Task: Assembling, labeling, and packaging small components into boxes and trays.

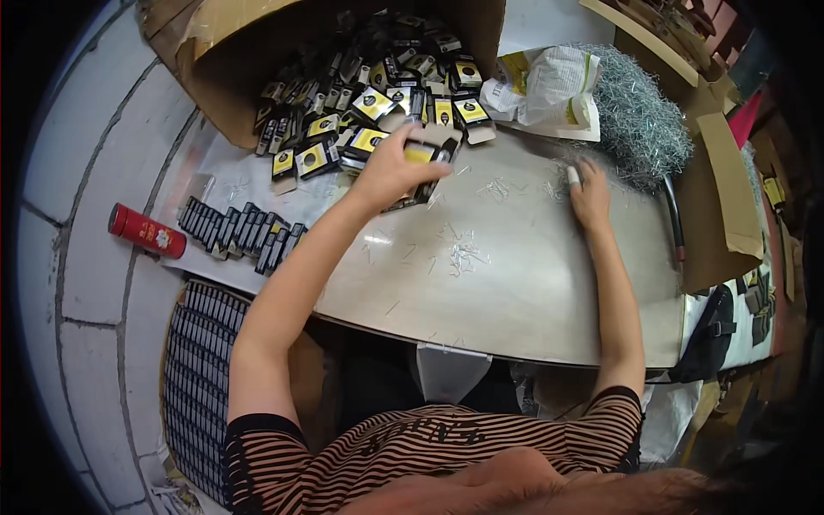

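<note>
My left hand (pixel 390 174) is closed around a small black-and-yellow carton (pixel 439 139), whose grey end flap stands up. It is slightly blurred, and whether a second carton sits in the grip is hard to tell. Behind it spreads a heap of similar cartons (pixel 376 105). On the right, my right hand (pixel 590 196) rests on the metal tabletop (pixel 532 283), fingers stretched toward the edge of a large tangle of thin silvery wire pieces (pixel 639 112). One finger has a white wrap. Loose bent wire pieces (pixel 463 253) lie scattered between my hands.
A big cardboard box (pixel 202 94) lies behind the heap. A crumpled white bag (pixel 549 86) sits beside the wire. Rows of cartons (pixel 240 230) stand left, near a red can (pixel 148 231). A packed tray of cartons (pixel 202 369) is lower left. A dark rod (pixel 675 225) lies right.
</note>
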`<state>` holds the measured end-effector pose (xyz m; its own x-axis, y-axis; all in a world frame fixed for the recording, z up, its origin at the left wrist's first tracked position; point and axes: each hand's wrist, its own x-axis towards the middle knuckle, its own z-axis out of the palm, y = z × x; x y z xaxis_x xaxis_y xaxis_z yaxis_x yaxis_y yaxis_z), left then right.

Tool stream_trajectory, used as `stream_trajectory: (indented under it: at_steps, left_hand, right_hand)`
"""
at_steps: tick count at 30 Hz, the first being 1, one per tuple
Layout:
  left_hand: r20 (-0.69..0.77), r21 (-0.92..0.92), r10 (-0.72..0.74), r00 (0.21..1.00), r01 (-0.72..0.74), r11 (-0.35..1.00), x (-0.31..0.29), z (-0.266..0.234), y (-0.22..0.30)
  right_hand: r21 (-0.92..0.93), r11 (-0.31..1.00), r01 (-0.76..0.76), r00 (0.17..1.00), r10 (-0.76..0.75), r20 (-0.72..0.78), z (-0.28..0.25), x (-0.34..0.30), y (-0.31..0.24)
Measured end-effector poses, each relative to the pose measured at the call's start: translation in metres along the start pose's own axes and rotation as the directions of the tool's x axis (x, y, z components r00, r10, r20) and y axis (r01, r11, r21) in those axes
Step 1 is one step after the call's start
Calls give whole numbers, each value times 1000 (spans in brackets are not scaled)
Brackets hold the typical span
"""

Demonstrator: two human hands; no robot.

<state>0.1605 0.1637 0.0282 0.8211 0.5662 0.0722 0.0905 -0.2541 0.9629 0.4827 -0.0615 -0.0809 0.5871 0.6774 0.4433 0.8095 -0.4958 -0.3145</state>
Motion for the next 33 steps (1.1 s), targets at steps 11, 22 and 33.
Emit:
stream_trajectory:
  at_steps: [11,22,33]
  left_hand:
    - [-138,-764,-131,982,-21,645,-199,47,-49]
    - [193,-107,-426,884,450,886,-368,111,-174]
    - [522,-487,-412,747,657,575,-369,141,-179]
  right_hand:
    - [180,916,359,844,-400,357,29,-94,-212]
    - [392,908,146,954,-234,186,-36,-176,-200]
    - [251,936,248,932,-301,203,-98,-302,-265]
